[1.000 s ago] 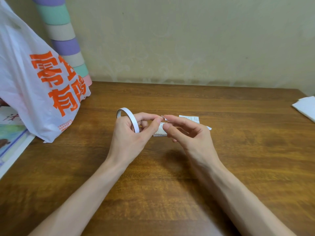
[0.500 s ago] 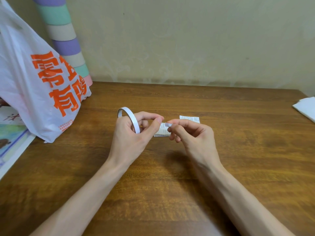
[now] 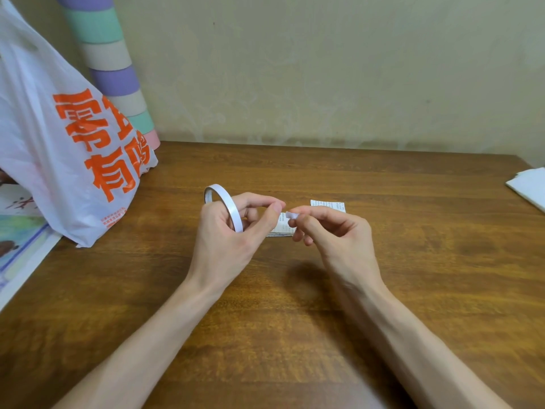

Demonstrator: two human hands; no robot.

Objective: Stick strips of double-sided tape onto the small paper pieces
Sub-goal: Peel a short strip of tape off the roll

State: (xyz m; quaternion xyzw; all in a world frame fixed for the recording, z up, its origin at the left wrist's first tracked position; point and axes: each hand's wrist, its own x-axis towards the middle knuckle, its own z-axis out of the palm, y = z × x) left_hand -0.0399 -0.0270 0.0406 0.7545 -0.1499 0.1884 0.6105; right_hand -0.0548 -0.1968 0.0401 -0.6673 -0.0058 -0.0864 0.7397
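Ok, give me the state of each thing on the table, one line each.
Tape roll: held on edge by the left hand.
Tape strip: pinched by the right hand, off the table.
Paper stack: flat on the table, partly hidden by hands.
Single paper piece: flat, untouched.
Plastic bag: standing slumped, far left.

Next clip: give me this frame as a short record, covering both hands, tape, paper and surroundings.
left hand: holds the tape roll
right hand: pinches a short tape strip
near paper piece: on the table, partly hidden by the hands
far paper piece: flat on the table, untouched
surroundings: white plastic bag with orange print at left, striped tube behind it
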